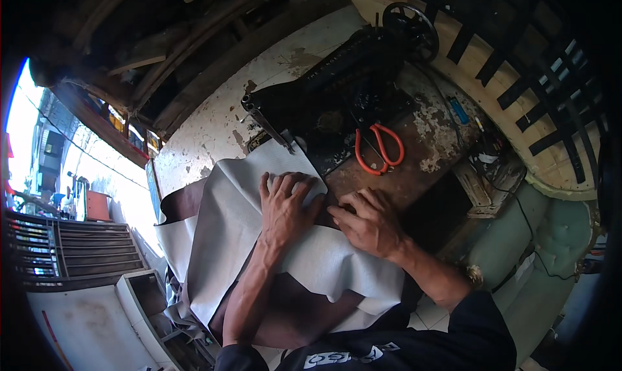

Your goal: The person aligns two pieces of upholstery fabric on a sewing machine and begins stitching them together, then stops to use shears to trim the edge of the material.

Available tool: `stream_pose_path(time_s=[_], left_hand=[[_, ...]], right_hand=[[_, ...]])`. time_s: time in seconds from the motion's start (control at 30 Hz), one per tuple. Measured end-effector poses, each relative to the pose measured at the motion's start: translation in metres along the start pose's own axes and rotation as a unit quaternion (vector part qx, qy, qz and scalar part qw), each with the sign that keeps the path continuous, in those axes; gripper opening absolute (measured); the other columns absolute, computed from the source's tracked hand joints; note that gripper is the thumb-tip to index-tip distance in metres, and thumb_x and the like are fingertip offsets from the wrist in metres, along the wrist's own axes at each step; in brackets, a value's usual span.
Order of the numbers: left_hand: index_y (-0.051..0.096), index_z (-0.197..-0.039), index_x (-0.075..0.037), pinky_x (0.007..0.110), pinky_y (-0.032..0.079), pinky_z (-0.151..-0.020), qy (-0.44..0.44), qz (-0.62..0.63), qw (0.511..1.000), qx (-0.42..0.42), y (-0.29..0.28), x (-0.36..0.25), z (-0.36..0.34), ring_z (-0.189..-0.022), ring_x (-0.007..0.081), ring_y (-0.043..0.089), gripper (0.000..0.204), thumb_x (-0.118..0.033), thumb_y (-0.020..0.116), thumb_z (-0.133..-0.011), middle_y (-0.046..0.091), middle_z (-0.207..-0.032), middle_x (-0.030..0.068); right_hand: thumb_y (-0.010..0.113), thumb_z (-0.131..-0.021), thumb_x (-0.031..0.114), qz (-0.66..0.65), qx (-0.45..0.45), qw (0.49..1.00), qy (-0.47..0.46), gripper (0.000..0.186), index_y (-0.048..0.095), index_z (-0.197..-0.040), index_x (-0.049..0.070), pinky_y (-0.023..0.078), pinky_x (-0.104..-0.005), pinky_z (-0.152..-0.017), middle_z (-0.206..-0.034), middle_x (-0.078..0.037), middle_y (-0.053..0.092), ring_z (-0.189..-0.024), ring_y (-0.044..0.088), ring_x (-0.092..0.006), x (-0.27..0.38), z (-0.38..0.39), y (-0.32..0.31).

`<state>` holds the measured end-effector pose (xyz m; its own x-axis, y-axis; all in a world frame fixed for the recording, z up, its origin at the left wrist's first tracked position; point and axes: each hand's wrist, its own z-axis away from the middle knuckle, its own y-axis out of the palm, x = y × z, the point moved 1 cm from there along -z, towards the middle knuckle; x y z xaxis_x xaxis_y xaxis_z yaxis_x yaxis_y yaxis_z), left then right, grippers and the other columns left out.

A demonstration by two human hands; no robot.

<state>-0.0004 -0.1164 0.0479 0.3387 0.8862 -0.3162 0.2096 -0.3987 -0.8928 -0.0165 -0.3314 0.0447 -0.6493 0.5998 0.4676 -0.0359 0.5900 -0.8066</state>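
Observation:
A large sheet of upholstery material [223, 222], pale grey on one face and dark brown on the other, spreads over the table and down toward my lap. Its far edge lies under the needle end of a black sewing machine [324, 92]. My left hand [285, 206] presses on the grey face with fingers spread, just short of the needle bar. To its right, my right hand [369, 225] has curled fingers and pinches the material's edge, where some of the brown face shows. Its fingertips are partly hidden. Red-handled scissors [383, 154] rest on the machine table beyond my right hand.
The worn machine table [414, 144] has peeling paint. Small tools, a blue lighter-like object [459, 110] and a cable lie at its right. Beyond stands a wooden frame with black webbing [518, 99]. Green padded upholstery [557, 235] is at right, a white cabinet [97, 316] at lower left.

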Motion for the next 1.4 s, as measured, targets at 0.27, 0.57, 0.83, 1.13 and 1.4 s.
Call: stream_pose_path(time_s=[0.27,0.57,0.83,1.13,1.4], left_hand=[[0.075,-0.108,-0.013,0.068,0.026,-0.119,0.061,-0.061,0.996,0.028,0.004,0.001,-0.005,-0.110,0.0241,0.064,0.025,-0.018,0.075,-0.084,0.068,-0.103,0.0041],[0.071,-0.102,-0.009,0.068,0.029,-0.119,0.081,-0.070,0.994,-0.003,0.011,-0.020,-0.002,-0.104,0.0251,0.064,0.023,-0.010,0.069,-0.080,0.061,-0.094,0.0056],[0.070,-0.106,-0.006,0.066,0.030,-0.119,0.075,-0.061,0.995,0.012,0.013,-0.019,0.001,-0.106,0.0272,0.064,0.025,-0.009,0.065,-0.081,0.063,-0.098,0.0083],[0.070,-0.111,-0.004,0.058,0.038,-0.116,0.077,-0.042,0.996,0.008,0.017,-0.022,0.010,-0.107,0.0298,0.064,0.032,-0.009,0.063,-0.080,0.065,-0.105,0.0110],[0.069,-0.111,-0.003,0.054,0.042,-0.113,0.085,-0.035,0.996,-0.021,0.019,-0.020,0.011,-0.108,0.0314,0.063,0.035,-0.010,0.064,-0.077,0.065,-0.107,0.0123]], right_hand=[[0.077,-0.078,0.014,-0.015,-0.037,0.995,-0.089,0.026,0.080,-0.104,0.013,0.044,-0.0421,-0.093,-0.120,0.002,0.072,-0.111,0.061,-0.0216,-0.001,0.005,0.009],[0.075,-0.080,0.018,-0.005,-0.042,0.996,-0.081,0.021,0.078,-0.100,0.012,0.043,-0.0427,-0.093,-0.116,0.002,0.073,-0.110,0.061,-0.0207,-0.003,0.008,0.009],[0.076,-0.079,0.018,-0.007,-0.046,0.996,-0.081,0.021,0.078,-0.099,0.013,0.042,-0.0427,-0.095,-0.115,0.001,0.072,-0.111,0.060,-0.0207,-0.003,0.008,0.007],[0.076,-0.079,0.021,0.009,-0.045,0.995,-0.091,0.020,0.077,-0.098,0.015,0.042,-0.0432,-0.098,-0.117,0.002,0.070,-0.113,0.060,-0.0209,-0.005,0.011,0.009],[0.077,-0.078,0.021,0.006,-0.042,0.995,-0.092,0.021,0.076,-0.097,0.014,0.043,-0.0430,-0.096,-0.117,0.001,0.071,-0.113,0.060,-0.0208,-0.004,0.010,0.008]])
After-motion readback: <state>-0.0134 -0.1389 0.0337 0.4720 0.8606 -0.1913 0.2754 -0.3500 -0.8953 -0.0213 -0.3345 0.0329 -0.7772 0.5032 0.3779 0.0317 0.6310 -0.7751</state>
